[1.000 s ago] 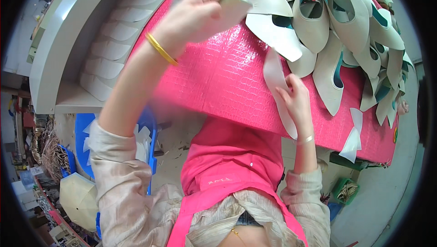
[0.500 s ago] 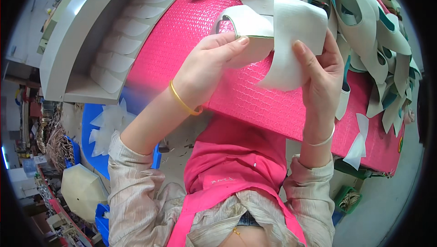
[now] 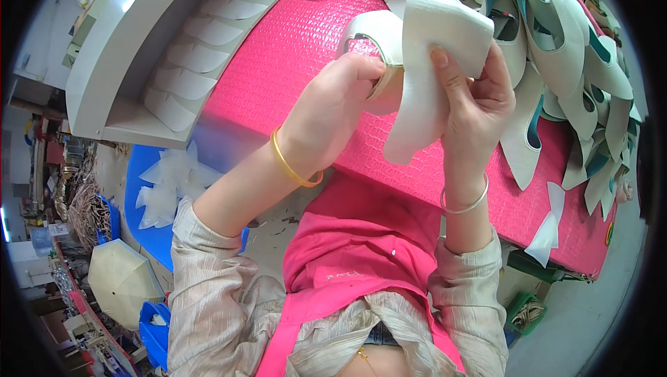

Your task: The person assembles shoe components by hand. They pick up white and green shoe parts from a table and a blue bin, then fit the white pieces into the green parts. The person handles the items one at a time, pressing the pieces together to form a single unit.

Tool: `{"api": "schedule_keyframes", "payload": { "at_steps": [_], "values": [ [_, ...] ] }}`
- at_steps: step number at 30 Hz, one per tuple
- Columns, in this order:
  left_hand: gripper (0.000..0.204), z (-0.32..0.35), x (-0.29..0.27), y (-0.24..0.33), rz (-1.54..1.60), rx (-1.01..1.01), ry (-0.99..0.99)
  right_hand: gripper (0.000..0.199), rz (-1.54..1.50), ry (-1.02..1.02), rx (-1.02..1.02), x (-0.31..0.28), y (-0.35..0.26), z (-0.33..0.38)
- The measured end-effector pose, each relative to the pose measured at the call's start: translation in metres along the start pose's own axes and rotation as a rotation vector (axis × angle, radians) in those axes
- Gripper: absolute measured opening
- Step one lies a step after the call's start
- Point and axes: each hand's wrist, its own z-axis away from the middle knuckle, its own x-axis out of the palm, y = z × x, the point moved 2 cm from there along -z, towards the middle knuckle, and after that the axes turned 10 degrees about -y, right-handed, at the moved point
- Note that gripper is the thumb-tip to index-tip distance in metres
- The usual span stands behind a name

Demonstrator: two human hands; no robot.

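Observation:
Above the pink table, a white shoe upper (image 3: 425, 64) is held up between my two hands, with its curved opening and greenish edge toward the left. My left hand (image 3: 340, 88) is closed, thumb and fingers pinching the edge near that opening. My right hand (image 3: 479, 95) grips the broad right part, thumb on the front face and fingers behind it. The left fingertips are partly hidden by the upper and the hand itself.
More white uppers with teal linings (image 3: 549, 50) are heaped at the back right of the pink table (image 3: 278, 78). A grey curved rack (image 3: 128, 43) holding white pieces (image 3: 187, 61) stands left. White scraps (image 3: 545, 234) lie at the right; a blue container (image 3: 156, 234) holds translucent pieces.
My left hand has shifted right and my right hand slightly left, bringing them nearer each other. The upper has turned, its right part swinging left and its lower tip dropping.

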Motion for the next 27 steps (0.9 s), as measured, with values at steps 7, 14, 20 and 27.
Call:
{"api": "schedule_keyframes", "payload": {
  "at_steps": [7, 14, 20, 27],
  "values": [
    [0.04, -0.001, 0.017, 0.014, -0.026, -0.018, 0.043, 0.036, 0.038, 0.023, -0.058, 0.008, 0.002, -0.002],
    [0.047, -0.002, 0.019, 0.015, -0.173, -0.007, 0.157, 0.035, 0.057, 0.016, -0.034, 0.007, 0.005, -0.004],
    [0.028, -0.014, 0.012, 0.014, -0.581, -0.013, 0.211, 0.04, 0.1, 0.025, -0.015, 0.003, 0.005, -0.004],
    [0.019, -0.067, 0.021, 0.04, -0.393, 0.044, 0.122, 0.051, -0.027, 0.182, 0.123, -0.006, 0.007, 0.045]
  ]
}}
